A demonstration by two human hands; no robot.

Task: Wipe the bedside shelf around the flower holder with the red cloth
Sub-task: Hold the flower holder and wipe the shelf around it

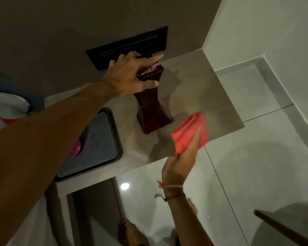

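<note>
Home bedroom corner, dim light. Pale wood-grain bedside shelf [194,82] fixed to grey wall, black switch panel [126,45] set in wall just above it. Dark red flower holder [152,110] and black tray [89,144] on shelf. Glossy white floor tiles [238,157] below, bare feet [130,231] standing on them.

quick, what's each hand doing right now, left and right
Left hand: fingers closed around the top of the dark red flower holder.
Right hand: fingers closed on the red cloth, pressed to the shelf.
</note>
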